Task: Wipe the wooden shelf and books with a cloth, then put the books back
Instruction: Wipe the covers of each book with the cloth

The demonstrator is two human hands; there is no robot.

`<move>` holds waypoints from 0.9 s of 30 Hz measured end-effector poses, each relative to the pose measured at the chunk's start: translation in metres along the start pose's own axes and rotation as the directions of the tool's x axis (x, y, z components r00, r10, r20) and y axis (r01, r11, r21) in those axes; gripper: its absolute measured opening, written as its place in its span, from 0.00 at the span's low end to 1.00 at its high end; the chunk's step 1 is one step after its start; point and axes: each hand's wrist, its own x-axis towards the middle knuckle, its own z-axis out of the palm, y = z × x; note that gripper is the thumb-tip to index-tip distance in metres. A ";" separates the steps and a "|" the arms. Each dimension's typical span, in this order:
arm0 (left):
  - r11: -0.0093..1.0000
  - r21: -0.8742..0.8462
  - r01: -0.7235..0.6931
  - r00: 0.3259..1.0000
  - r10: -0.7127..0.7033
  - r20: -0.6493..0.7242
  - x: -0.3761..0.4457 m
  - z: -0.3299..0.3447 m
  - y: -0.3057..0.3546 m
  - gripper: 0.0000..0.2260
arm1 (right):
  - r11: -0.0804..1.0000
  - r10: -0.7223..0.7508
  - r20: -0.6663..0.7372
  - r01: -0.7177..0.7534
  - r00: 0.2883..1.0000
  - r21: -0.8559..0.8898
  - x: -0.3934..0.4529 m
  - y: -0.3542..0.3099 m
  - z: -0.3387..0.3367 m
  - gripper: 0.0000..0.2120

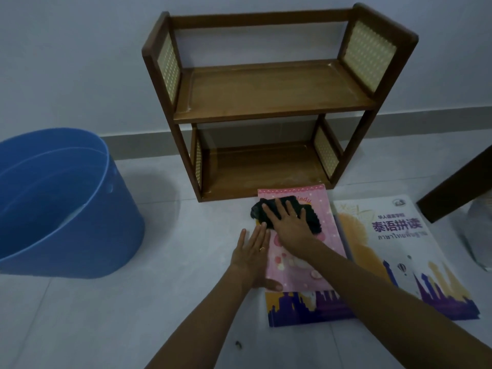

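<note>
A two-tier wooden shelf (274, 94) stands against the wall with both boards bare. In front of it a pink book (323, 225) lies flat on the floor, on top of a purple and yellow book (306, 310). A dark cloth (269, 207) sits on the pink cover's upper part. My right hand (288, 222) presses flat on the cloth with straight fingers. My left hand (253, 254) lies flat at the pink book's left edge, thumb on the cover. A white book with a city skyline (407, 251) lies to the right.
A large blue bucket (61, 206) stands on the tiled floor at the left. A dark wooden furniture piece (458, 187) slants in at the right edge, with a pale bag (479, 235) below it. A small dark speck (237, 343) lies on the near floor.
</note>
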 end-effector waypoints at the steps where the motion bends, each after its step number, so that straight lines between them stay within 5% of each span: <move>1: 1.000 0.027 0.010 1.000 -0.010 0.007 0.000 -0.001 0.001 0.56 | 1.000 0.019 0.010 -0.019 1.000 -0.012 -0.003 -0.003 -0.003 0.40; 5: 0.994 0.106 0.026 0.999 -0.031 0.045 0.000 -0.005 0.007 0.54 | 0.991 0.111 -0.026 -0.112 0.994 -0.072 -0.045 -0.018 0.012 0.38; 9: 0.996 0.092 0.015 0.999 -0.020 0.050 -0.008 -0.002 0.016 0.52 | 0.996 0.089 -0.015 -0.089 0.996 -0.019 -0.095 -0.027 0.050 0.48; 17: 0.996 0.089 0.004 0.998 -0.010 0.060 -0.009 0.002 0.019 0.54 | 0.997 -0.046 -0.124 0.039 0.991 -0.060 -0.059 -0.004 0.024 0.38; 19: 0.997 0.080 0.018 0.998 -0.023 0.056 -0.009 0.003 0.019 0.56 | 0.990 -0.074 -0.061 0.066 0.995 -0.121 -0.035 0.012 0.010 0.36; 27: 0.988 0.151 0.035 0.997 -0.045 0.062 -0.004 -0.003 0.020 0.51 | 0.981 0.187 0.037 -0.185 0.982 -0.055 -0.018 0.012 -0.010 0.38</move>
